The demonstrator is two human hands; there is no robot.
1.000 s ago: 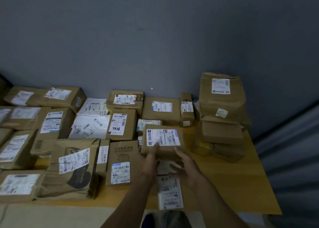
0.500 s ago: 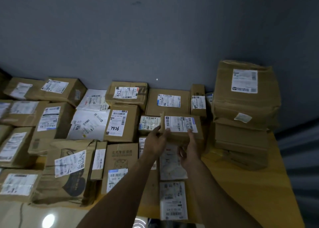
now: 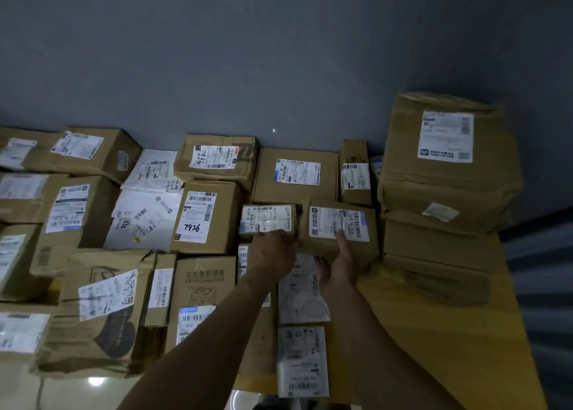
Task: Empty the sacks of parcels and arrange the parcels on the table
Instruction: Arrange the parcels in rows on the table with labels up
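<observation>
Since the earlier picture, I had carried the brown parcel [image 3: 338,229] farther back toward the wall. My right hand [image 3: 338,263] gripped it from below, thumb on its label. My left hand [image 3: 273,254] pressed its left edge, fingers curled. It sat beside the tall stack [image 3: 446,173]. I judged sliding it down flat, label up, was best.

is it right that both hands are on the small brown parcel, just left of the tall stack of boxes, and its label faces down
Not quite. In the head view both hands, left hand and right hand, are on the small brown parcel left of the tall stack of boxes, but its white label faces up.
</observation>
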